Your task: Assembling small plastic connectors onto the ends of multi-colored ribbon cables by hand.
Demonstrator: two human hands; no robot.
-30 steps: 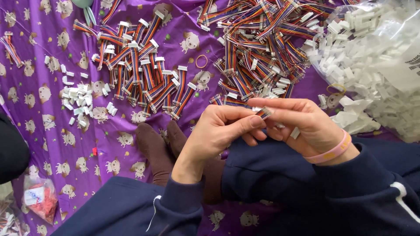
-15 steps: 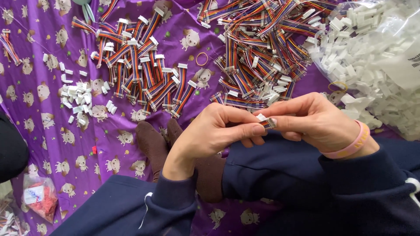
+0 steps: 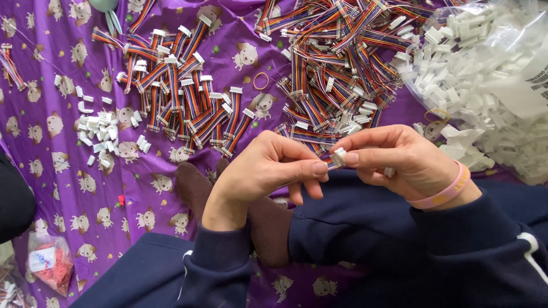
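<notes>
Head view: both hands (left (image 3: 260, 171), right (image 3: 402, 157)) pinch white connector (image 3: 339, 157).

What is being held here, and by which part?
Both hands, left hand and right hand, pinch one small white plastic connector between fingertips, at its opposite ends.

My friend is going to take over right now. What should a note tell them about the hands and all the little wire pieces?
Left hand: pinching the wire end of one small piece.
Right hand: pinching the white connector at its tip; both hands meet over the lap.
On the purple cloth: a tidy row of striped cables with white ends, a tangled cable heap, loose white plugs, and a clear bag of white connectors.
Done: cannot tell which pile is finished.
Left: cannot tell.
</notes>
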